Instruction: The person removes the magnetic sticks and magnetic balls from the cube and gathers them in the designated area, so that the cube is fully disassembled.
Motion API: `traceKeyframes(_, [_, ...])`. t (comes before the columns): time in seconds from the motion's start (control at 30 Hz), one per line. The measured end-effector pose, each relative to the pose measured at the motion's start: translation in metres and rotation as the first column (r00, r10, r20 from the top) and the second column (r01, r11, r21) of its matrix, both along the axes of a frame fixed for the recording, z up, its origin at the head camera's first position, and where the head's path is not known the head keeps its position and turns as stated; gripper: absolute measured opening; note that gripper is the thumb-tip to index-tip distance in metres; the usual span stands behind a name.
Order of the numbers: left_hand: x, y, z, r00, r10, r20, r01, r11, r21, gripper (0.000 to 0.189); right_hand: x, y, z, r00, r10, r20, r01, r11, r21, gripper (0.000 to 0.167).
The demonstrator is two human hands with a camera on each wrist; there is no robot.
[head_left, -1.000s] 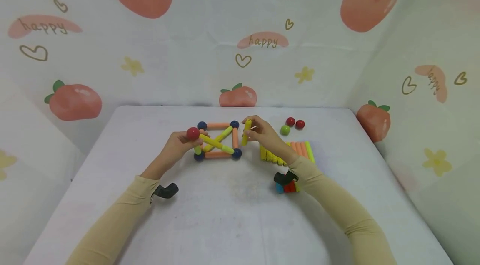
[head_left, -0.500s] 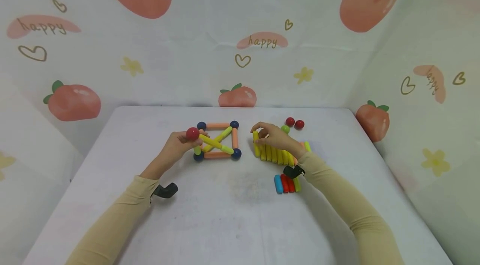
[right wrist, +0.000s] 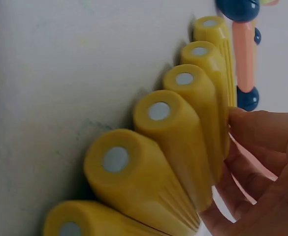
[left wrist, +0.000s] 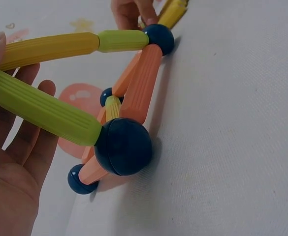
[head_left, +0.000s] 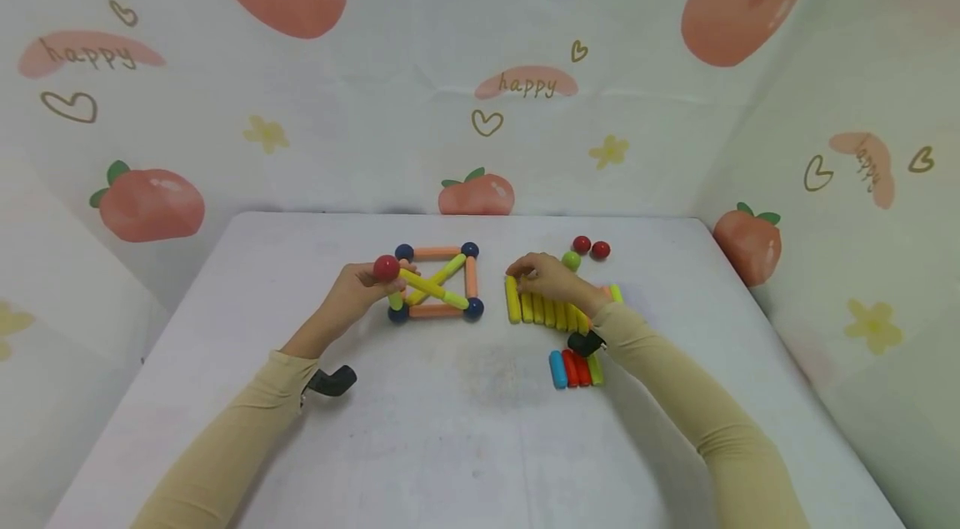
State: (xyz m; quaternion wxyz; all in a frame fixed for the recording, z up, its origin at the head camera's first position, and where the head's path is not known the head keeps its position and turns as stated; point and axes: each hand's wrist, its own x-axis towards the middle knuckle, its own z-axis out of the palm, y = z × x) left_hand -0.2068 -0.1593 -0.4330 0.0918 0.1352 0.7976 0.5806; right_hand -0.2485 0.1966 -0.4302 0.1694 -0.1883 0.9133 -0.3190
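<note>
My left hand (head_left: 354, 293) holds a magnetic-stick model near its red ball (head_left: 386, 267), thumb pressed on a yellow stick (left wrist: 50, 49). A lime stick (left wrist: 45, 109) runs from that hand down to a dark blue ball (left wrist: 124, 146). The model's base is a square of orange sticks (head_left: 437, 311) with blue balls at the corners. My right hand (head_left: 551, 277) is at the row of yellow sticks, its thumb and fingertips at the far end of the leftmost yellow magnetic stick (head_left: 513, 300). Grey discs show on the near ends of these sticks in the right wrist view.
Behind the right hand lie two red balls (head_left: 591, 247) and a green ball (head_left: 571, 261). Nearer the front, a blue stick (head_left: 558, 369) lies beside short red sticks (head_left: 577, 367) and a lime one (head_left: 595, 370). A printed cloth (head_left: 375, 137) hangs behind the table.
My right hand has moved right from beside the model with a yellow stick, lowering it from upright to lie at the left end of the row. The left hand has stayed still.
</note>
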Motion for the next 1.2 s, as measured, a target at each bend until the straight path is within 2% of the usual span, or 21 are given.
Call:
traceKeyframes(0.2, [-0.001,0.001,0.001,1.0,0.004,-0.004,-0.004,1.0,-0.002,0.039,0.0,0.0,-0.002,1.0,0.008,0.006,-0.008,1.0,0.005,0.034])
traceKeyframes(0.4, [-0.002,0.0,0.0,1.0,0.009,-0.015,-0.009,1.0,-0.02,0.036,-0.001,-0.004,0.001,0.999,0.034,0.01,-0.035,0.997,0.072,0.046])
traceKeyframes(0.53, [-0.002,-0.001,-0.001,1.0,0.012,-0.02,-0.012,1.0,-0.028,0.037,-0.001,-0.006,0.002,1.0,0.0,0.007,-0.001,0.995,0.102,0.045])
traceKeyframes(0.77, [-0.003,0.0,-0.002,1.0,0.001,-0.002,-0.001,1.0,0.009,0.039,0.001,-0.007,0.005,0.998,-0.039,0.049,0.033,0.992,0.12,0.046])
traceKeyframes(0.87, [-0.003,0.001,-0.002,1.0,0.008,-0.006,-0.008,1.0,-0.002,0.039,-0.002,-0.007,0.008,0.999,-0.025,0.042,0.018,0.988,0.152,0.049])
traceKeyframes(0.97, [-0.003,0.001,-0.002,1.0,0.015,-0.007,-0.015,1.0,-0.008,0.038,-0.005,-0.014,0.016,1.0,-0.001,-0.008,0.002,0.985,0.17,0.049])
traceKeyframes(1.03, [-0.003,0.0,-0.002,1.0,0.015,-0.008,-0.015,1.0,-0.01,0.038,-0.004,-0.026,0.027,0.998,0.013,-0.054,-0.006,0.992,0.128,0.047])
traceKeyframes(1.1, [-0.002,0.0,-0.001,1.0,0.013,-0.007,-0.013,1.0,-0.008,0.038,-0.002,-0.043,0.04,0.992,0.043,-0.122,-0.039,0.999,0.034,0.045])
traceKeyframes(1.2, [-0.001,0.0,0.0,1.0,0.011,-0.006,-0.011,1.0,0.001,0.04,0.005,-0.078,0.059,0.964,0.115,-0.239,-0.149,0.981,-0.128,0.043])
